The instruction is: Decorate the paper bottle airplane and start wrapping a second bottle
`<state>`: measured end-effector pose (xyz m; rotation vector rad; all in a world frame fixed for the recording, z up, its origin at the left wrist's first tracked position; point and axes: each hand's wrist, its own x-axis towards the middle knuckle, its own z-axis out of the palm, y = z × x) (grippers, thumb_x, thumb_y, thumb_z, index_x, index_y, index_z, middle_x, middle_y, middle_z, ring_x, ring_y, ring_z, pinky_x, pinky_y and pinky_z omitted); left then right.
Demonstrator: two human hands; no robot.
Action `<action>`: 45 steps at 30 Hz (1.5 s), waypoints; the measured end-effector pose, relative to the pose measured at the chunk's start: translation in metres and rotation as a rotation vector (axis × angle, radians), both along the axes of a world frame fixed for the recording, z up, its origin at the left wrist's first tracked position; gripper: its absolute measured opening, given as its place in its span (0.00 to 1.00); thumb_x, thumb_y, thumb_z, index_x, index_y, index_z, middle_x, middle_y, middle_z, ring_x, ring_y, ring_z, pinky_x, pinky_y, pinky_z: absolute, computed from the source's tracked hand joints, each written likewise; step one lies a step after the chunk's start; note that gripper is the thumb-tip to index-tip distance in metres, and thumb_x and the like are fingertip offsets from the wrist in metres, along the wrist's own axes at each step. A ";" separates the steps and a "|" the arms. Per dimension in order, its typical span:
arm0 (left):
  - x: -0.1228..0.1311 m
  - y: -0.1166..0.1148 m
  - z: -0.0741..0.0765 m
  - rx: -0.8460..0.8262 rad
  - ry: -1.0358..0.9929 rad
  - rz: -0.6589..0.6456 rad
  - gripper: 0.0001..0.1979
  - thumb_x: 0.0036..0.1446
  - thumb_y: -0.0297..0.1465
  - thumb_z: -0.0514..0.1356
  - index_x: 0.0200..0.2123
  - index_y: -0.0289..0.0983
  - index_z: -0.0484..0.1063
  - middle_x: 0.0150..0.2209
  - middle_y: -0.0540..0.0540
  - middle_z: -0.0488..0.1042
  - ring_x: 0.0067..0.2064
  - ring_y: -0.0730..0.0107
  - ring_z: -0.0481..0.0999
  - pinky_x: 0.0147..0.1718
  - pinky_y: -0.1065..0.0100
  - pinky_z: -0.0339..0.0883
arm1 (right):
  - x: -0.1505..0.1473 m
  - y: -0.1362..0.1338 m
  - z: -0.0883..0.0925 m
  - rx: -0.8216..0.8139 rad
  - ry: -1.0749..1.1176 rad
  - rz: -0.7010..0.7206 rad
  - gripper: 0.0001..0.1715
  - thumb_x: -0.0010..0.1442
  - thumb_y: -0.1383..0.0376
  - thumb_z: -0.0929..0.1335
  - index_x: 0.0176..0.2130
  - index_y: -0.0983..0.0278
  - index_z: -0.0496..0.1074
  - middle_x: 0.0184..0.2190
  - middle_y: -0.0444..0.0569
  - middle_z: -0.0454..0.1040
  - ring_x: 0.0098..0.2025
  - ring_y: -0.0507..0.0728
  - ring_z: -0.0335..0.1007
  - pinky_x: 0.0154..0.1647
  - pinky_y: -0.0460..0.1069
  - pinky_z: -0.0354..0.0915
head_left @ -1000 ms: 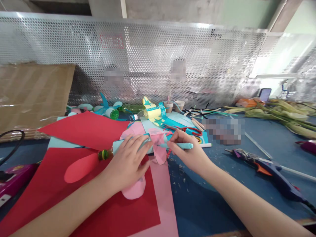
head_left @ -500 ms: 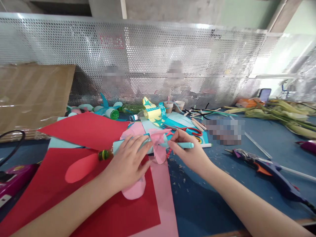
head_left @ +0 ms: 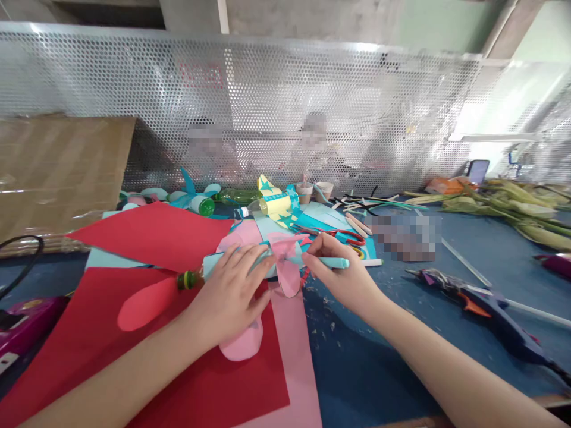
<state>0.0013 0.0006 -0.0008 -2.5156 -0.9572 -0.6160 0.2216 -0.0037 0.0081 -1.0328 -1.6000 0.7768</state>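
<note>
My left hand (head_left: 236,288) lies over a bottle (head_left: 190,279) wrapped in pale blue paper, its fingers curved round the body. The bottle rests on its side, dark cap toward the left. A rounded pink paper wing (head_left: 243,342) sticks out below my palm, and pink paper fins (head_left: 289,278) stand at the right end. Pinched in my right hand (head_left: 343,270) is a light blue marker (head_left: 335,262), pointing left at those fins; its tip is hard to make out. Under the bottle are a red sheet (head_left: 250,392) and a pink sheet (head_left: 298,356).
Red-handled scissors (head_left: 354,237) lie behind my right hand, with a yellow-and-blue bottle model (head_left: 276,205) farther back. To the right are a blue glue gun (head_left: 486,309) and corn husks (head_left: 513,205). Cardboard (head_left: 62,172) leans at the left against a perforated metal screen (head_left: 276,77).
</note>
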 end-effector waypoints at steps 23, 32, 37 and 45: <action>0.000 0.000 0.000 0.018 0.018 0.002 0.20 0.62 0.33 0.55 0.56 0.34 0.67 0.56 0.34 0.70 0.57 0.46 0.69 0.56 0.40 0.62 | 0.001 0.001 0.000 0.007 -0.008 0.005 0.10 0.55 0.64 0.67 0.27 0.60 0.60 0.20 0.38 0.64 0.22 0.50 0.58 0.24 0.46 0.54; 0.000 -0.001 0.001 -0.007 0.014 0.008 0.20 0.62 0.33 0.55 0.56 0.34 0.67 0.57 0.34 0.70 0.58 0.46 0.68 0.56 0.40 0.61 | 0.000 0.001 0.000 -0.002 -0.034 -0.003 0.09 0.55 0.64 0.66 0.26 0.60 0.60 0.19 0.37 0.63 0.21 0.49 0.57 0.23 0.46 0.53; -0.001 0.000 0.000 -0.023 -0.007 0.009 0.21 0.62 0.34 0.54 0.57 0.35 0.66 0.57 0.34 0.69 0.58 0.46 0.67 0.57 0.39 0.60 | 0.000 0.001 0.001 0.005 -0.034 0.007 0.09 0.55 0.65 0.66 0.26 0.60 0.60 0.19 0.37 0.63 0.21 0.49 0.56 0.23 0.46 0.52; 0.000 0.000 0.000 -0.012 -0.005 -0.001 0.20 0.62 0.33 0.55 0.56 0.34 0.67 0.57 0.34 0.70 0.57 0.46 0.68 0.57 0.39 0.60 | 0.000 0.000 0.001 0.002 -0.044 0.013 0.09 0.54 0.65 0.66 0.26 0.60 0.60 0.20 0.38 0.64 0.22 0.49 0.57 0.23 0.46 0.53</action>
